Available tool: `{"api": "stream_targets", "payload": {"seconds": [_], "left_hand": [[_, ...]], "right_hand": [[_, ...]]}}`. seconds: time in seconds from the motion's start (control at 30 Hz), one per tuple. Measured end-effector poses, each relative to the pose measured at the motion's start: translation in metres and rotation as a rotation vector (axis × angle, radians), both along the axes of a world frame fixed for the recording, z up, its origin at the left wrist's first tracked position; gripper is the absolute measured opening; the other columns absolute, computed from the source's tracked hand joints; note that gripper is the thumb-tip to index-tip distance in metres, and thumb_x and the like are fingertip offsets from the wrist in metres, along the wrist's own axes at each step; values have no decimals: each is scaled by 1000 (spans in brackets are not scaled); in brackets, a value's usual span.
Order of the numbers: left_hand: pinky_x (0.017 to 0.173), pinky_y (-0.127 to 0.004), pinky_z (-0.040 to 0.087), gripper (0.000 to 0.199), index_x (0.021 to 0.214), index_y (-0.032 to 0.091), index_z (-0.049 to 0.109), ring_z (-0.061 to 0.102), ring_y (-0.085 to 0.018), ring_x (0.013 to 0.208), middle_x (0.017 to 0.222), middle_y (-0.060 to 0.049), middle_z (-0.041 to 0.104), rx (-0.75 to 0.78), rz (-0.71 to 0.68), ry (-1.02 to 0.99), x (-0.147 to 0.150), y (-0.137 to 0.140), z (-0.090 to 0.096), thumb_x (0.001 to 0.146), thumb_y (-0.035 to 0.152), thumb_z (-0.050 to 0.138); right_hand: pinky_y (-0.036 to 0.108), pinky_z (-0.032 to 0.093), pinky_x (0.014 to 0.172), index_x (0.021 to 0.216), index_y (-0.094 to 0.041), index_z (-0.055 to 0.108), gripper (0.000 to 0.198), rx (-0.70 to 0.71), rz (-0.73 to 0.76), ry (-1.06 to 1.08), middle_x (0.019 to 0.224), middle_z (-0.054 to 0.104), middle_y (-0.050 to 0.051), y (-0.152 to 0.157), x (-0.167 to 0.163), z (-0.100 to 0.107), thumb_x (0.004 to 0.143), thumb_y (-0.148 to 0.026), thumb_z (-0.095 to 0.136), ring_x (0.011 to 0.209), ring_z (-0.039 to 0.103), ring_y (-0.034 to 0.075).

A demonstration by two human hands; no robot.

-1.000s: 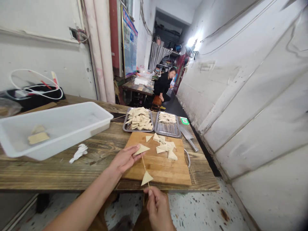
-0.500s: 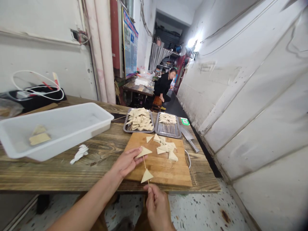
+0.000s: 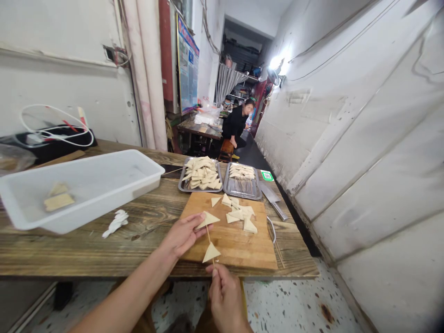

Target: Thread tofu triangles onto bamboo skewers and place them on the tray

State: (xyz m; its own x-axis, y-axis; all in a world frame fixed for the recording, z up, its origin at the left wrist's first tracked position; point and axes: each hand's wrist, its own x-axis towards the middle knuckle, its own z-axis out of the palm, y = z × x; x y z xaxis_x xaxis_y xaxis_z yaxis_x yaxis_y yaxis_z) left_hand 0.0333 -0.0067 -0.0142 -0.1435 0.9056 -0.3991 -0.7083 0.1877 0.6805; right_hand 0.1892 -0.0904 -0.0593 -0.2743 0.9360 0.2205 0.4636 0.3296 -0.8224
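Observation:
My left hand pinches a pale triangular piece of tofu sheet above the left part of a wooden cutting board. A thin wooden skewer reaches up to that piece; whether its tip has gone in is hard to see. Lower on the same skewer sits another tofu triangle. Closed around the skewer's bottom end, my right hand is just in front of the board's near edge. Several loose tofu triangles lie on the board's far right part.
Behind the board stand two metal trays, one heaped with skewered tofu, the other holding a row of skewers. A cleaver lies at right, beside bare skewers. At left are a white plastic tub and crumpled tissue. A person sits beyond.
Both hands hold the same grips. The lower triangle and the skewer have shifted very slightly; the whole view has moved a little.

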Motion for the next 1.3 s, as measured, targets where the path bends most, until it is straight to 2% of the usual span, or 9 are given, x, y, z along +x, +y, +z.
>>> {"api": "stream_targets", "payload": {"seconds": [0.2, 0.4, 0.63, 0.73, 0.87, 1.1, 1.3], "left_hand": [[81, -37, 56, 14, 74, 7, 65, 66, -16, 78, 85, -10, 69, -1, 3, 2, 1, -2, -1, 79, 1, 52], [81, -37, 56, 15, 74, 6, 64, 66, -15, 77, 85, -10, 68, -18, 24, -7, 3, -2, -4, 79, 0, 52], [81, -35, 56, 13, 75, 7, 63, 67, -16, 78, 83, -9, 69, -23, -7, -6, 6, -3, -16, 79, 0, 53], [81, -36, 56, 8, 81, 8, 63, 67, -19, 81, 89, -11, 69, -16, -30, -49, 5, -4, -19, 81, 7, 54], [81, -44, 55, 8, 79, 12, 60, 68, -25, 82, 86, -9, 69, -40, -8, -142, 0, -2, -20, 80, 20, 59], [79, -39, 56, 7, 83, 11, 62, 68, -21, 77, 86, -10, 70, -37, -25, -49, -1, -1, -18, 81, 14, 57], [78, -32, 56, 13, 91, 7, 62, 67, -22, 85, 99, -18, 67, -1, -112, 45, 1, -5, -18, 82, 9, 52]], "right_hand": [[21, 37, 46, 87, -16, 63, 36, 82, -17, 8, 54, 53, 1, 3, -3, -1, 94, -31, 31, 46, 51, 14], [22, 37, 46, 88, -16, 63, 36, 81, -34, -2, 57, 57, 2, 3, -6, -11, 95, -30, 30, 49, 54, 15], [22, 40, 54, 86, -16, 61, 35, 144, -41, -2, 67, 63, 5, 12, -10, -15, 95, -25, 28, 59, 60, 16], [23, 39, 53, 82, -16, 59, 34, 187, -26, -20, 65, 62, 5, 19, -10, -14, 94, -24, 28, 56, 57, 16], [23, 38, 51, 76, -16, 56, 35, 218, -7, -60, 62, 59, 5, 24, -9, -12, 94, -24, 27, 53, 54, 16], [23, 39, 53, 77, -16, 57, 36, 210, -7, -68, 62, 60, 4, 22, -6, -13, 95, -24, 27, 55, 56, 15], [22, 39, 53, 76, -17, 58, 35, 192, 3, -41, 65, 61, 4, 24, -6, -10, 94, -23, 29, 57, 57, 15]]}}
